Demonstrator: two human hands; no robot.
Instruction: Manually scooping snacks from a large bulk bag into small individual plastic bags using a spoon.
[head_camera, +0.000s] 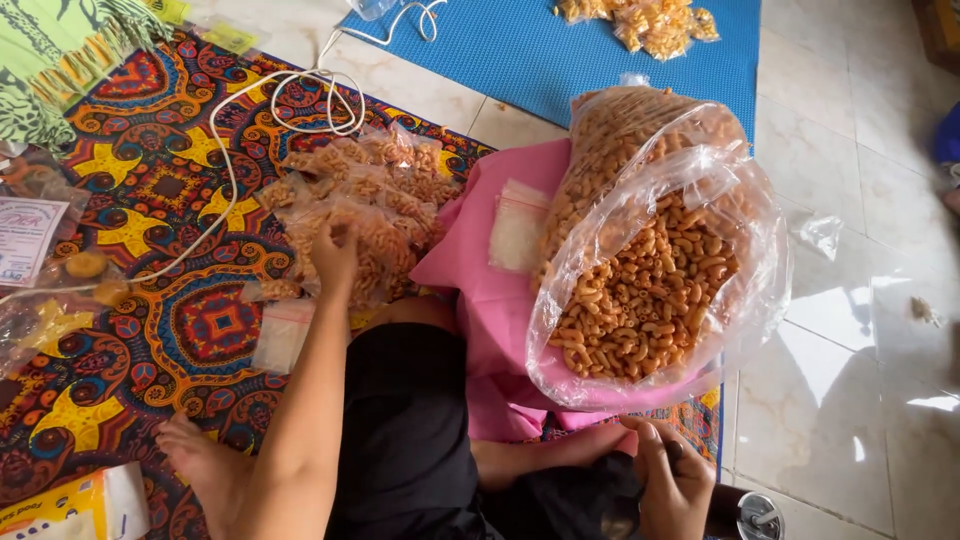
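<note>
A pile of filled small packets (355, 205) already lies on the patterned mat (150, 200), the left hand (335, 255) resting on one, while the right hand (672, 480) hangs loosely curled, holding nothing, below the big open bag of macaroni snacks (645, 290), much of it unpacked.

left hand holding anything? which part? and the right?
The left hand grips a small filled snack bag by its top edge, on the pile of bags. The right hand is near the lap; any hold cannot be told.
</note>
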